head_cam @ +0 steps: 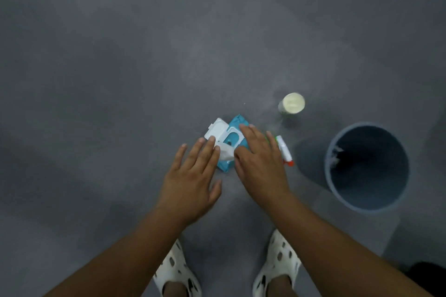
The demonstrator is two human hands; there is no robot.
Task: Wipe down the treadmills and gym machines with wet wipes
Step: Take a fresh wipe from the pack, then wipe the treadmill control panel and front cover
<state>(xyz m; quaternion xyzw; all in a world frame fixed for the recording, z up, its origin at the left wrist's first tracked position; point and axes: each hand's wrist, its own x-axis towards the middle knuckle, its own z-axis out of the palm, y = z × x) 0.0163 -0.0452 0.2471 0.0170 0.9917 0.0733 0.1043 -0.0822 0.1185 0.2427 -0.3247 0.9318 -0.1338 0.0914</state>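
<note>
Teal wipes pack [237, 122], white lid [216, 131], blue-grey bin [362, 207], white clogs [280, 260] seemingly dark-spotted.

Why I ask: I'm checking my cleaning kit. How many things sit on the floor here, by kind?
Wet-wipe pack, lid open: 1
Spray bottle, lying down: 1
Cream-lidded canister, upright: 1
Grey-blue bin: 1
Total: 4

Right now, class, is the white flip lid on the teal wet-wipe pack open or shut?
Open: the white plastic flip lid lies swung back off the teal wet-wipe pack, baring its oval opening; a white wipe sticks out.
</note>
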